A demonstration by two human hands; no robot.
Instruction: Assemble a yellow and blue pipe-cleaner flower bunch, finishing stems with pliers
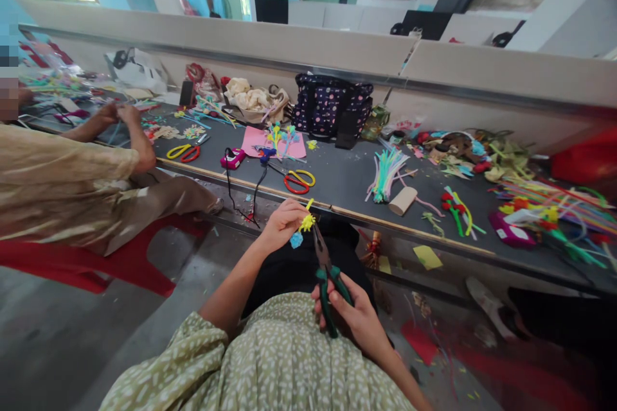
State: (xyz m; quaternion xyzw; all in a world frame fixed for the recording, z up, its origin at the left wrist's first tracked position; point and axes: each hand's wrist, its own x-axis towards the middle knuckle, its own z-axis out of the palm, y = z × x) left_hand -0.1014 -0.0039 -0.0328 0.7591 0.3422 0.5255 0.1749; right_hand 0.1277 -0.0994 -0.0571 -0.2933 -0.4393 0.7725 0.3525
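Observation:
Pinched in my left hand is a small yellow pipe-cleaner flower, with a fluffy blue piece hanging just below it. My right hand is wrapped round the green handles of long-nose pliers. The tips of the pliers point up and meet the yellow flower's edge; whether they grip it I cannot tell. Both hands are above my lap, in front of the table edge. Beyond them on the table lie scissors with red and yellow handles, and a blue glue gun.
A pink sheet carries finished-looking flowers. Behind it stands a dark patterned bag. Bundled pipe cleaners, a cardboard roll and a magenta box lie to the right. On the left a co-worker sits on a red stool.

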